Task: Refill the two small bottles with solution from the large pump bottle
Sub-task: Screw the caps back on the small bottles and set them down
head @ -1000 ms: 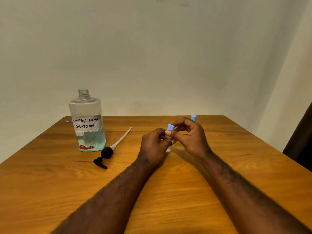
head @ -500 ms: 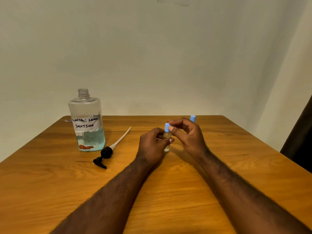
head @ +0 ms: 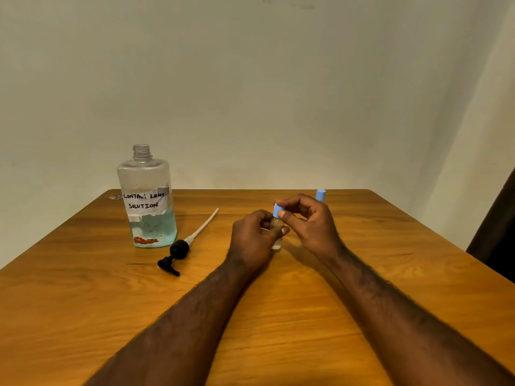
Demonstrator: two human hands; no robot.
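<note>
Refill under way: a person works the blue cap (head: pixel 277 209) of a small bottle (head: pixel 276 236) at the middle of the wooden counter (head: pixel 278 316), one of two to be topped up from the large pump bottle (head: pixel 146 201).

The left hand (head: pixel 252 238) grips the small bottle's clear body, its fingers (head: pixel 283 230) curled round it, with the base at or just above the wood. The right hand (head: pixel 310 227) pinches the blue cap between thumb and forefinger. Those fingers (head: pixel 282 213) are closed tight on it and the others are loosely curled. The view does not show whether the cap is coming off or going on, or how full the bottle is.

The twist probably goes best with the small bottle upright and braced low. The turning should come from the right fingertips alone, and the left hand should hold firmly without squeezing, since a soft wall could push solution out of the neck.

The large pump bottle stands open-necked at 10 o'clock from the hands, well apart from them. It has blue-tinted liquid in its lower part and a hand-lettered label. Its black pump head (head: pixel 178 250) lies on its side at 9 o'clock, with the dip tube pointing toward 1 o'clock. A second small bottle (head: pixel 320 195) sits at 1 o'clock just behind the right hand, and only its blue top shows.
</note>
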